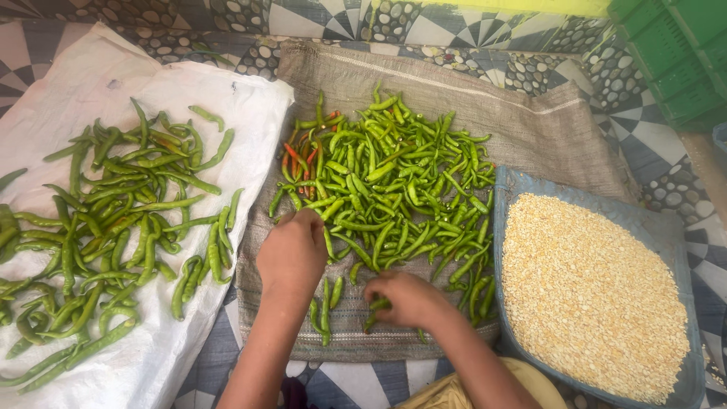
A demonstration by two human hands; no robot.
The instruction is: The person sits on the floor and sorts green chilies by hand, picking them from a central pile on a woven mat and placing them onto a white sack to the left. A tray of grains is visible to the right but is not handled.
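A heap of green chillies [394, 182], with a few red ones at its left, lies on a brown burlap sack [522, 121]. My left hand [291, 250] rests knuckles-up at the heap's near left edge, fingers curled into the chillies. My right hand [405, 297] is at the heap's near edge, fingers closed around a green chilli [375, 307]. A second spread of longer green chillies [113, 220] lies on a white sack [227, 98] to the left.
A blue-grey tray [666, 227] full of pale seeds sits at the right. A green plastic crate [674, 53] stands at the top right. The floor has a black-and-white patterned tile [424, 23].
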